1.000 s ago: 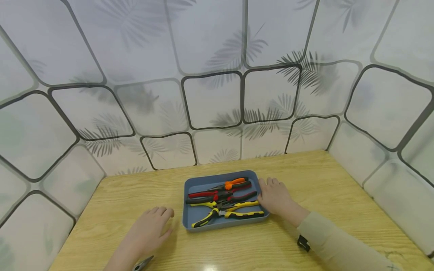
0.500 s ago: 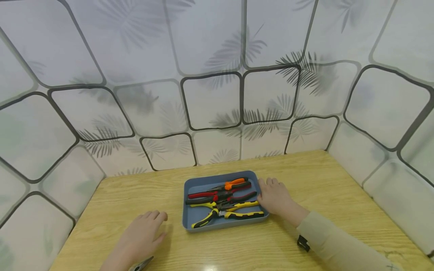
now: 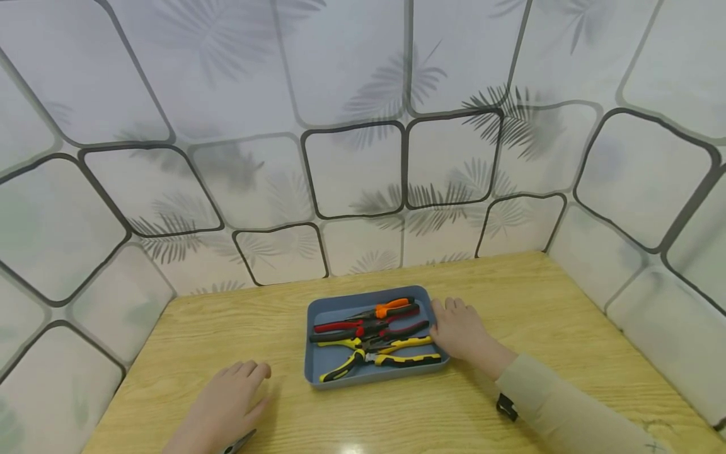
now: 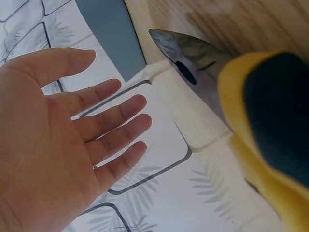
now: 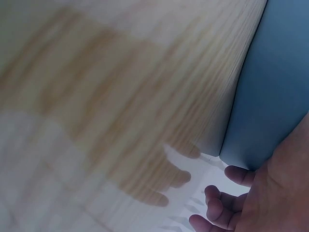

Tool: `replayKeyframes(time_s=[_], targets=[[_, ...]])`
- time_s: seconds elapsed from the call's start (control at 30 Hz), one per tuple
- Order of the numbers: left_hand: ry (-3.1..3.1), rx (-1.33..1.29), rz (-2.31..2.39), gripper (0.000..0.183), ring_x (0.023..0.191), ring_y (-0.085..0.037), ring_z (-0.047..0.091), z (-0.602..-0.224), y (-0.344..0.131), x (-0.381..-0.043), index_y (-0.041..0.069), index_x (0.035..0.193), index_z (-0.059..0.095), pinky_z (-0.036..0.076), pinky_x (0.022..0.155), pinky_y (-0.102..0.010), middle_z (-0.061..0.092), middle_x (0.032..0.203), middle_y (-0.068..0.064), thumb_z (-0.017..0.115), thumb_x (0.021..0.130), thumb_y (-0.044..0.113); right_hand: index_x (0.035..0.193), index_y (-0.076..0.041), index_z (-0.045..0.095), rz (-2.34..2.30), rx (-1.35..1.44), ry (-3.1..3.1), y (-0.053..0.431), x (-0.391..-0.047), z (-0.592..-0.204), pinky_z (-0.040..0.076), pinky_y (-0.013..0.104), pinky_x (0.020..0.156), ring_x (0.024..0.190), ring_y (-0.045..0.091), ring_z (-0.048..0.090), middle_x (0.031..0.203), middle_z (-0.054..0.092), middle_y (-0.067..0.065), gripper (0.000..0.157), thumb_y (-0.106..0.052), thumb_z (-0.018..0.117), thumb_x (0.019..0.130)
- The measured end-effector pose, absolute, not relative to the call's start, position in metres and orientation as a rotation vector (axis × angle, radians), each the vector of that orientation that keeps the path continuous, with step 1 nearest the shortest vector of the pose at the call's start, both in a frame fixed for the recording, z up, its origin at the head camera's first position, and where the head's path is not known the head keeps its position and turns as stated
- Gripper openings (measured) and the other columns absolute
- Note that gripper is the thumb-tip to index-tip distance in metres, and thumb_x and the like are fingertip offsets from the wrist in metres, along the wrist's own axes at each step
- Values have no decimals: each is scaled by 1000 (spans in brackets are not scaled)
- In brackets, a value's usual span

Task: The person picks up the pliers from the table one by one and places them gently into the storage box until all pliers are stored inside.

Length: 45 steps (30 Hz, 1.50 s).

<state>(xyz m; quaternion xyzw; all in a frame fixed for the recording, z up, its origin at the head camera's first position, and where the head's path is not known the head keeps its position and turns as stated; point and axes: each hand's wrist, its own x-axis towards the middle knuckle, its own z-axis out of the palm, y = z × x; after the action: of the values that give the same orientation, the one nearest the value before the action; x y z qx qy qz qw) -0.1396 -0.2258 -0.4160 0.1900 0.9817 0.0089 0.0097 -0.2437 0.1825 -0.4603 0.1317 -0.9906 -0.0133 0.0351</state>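
A shallow blue-grey tray [image 3: 380,378] holds several pliers side by side: an orange-and-black pair [image 3: 396,306], red-and-black ones [image 3: 339,327] and yellow-and-black ones [image 3: 409,360]. My left hand [image 3: 227,400] hovers over the table left of the tray, fingers spread and loosely bent, holding nothing. Beneath its wrist the metal nose of another pair of pliers [image 3: 241,441] pokes out; the left wrist view shows its yellow-and-black handles [image 4: 260,96] close up. My right hand [image 3: 460,329] rests at the tray's right wall, its fingers loosely bent beside the wall in the right wrist view.
The wooden table [image 3: 238,321] meets a patterned white curtain or wall covering [image 3: 363,170] at the back and both sides. A small black object [image 3: 507,407] shows beneath the right sleeve [image 3: 544,394].
My left hand has drawn back left and toward the table's front, away from the tray. The right hand, the tray and the pliers have stayed in place.
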Motion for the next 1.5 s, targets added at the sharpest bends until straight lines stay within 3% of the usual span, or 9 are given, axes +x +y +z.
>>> replayKeyframes(time_s=[0.5,0.73,1.03,1.5], targets=[[3064,538,72,22,85,-13,55,-418,-242,-128,19,99,57,46,76,-38,55,90,8,67,83,31,124,-5,47,-51,387,-3069,182,-246,-460,44,42,65,81,27,50,91,51,13,46,-34,52,88],[3057,499,52,30,84,-13,53,-422,-251,-123,18,102,57,45,76,-38,54,89,7,69,82,37,124,-5,47,-56,389,-3070,183,-246,-461,44,41,63,81,27,50,91,51,13,46,-33,52,88],[3122,510,-8,22,76,-7,48,-427,-259,-116,22,92,57,44,67,-30,50,82,11,70,80,36,122,-5,48,-73,397,-3061,182,-245,-461,44,41,62,79,26,50,89,51,12,44,-33,52,89],[3178,492,-37,36,74,-9,45,-437,-276,-106,22,93,56,42,64,-31,48,85,7,75,72,43,122,-4,48,-73,408,-3044,183,-244,-464,45,43,65,83,28,53,91,53,13,43,-33,52,89]])
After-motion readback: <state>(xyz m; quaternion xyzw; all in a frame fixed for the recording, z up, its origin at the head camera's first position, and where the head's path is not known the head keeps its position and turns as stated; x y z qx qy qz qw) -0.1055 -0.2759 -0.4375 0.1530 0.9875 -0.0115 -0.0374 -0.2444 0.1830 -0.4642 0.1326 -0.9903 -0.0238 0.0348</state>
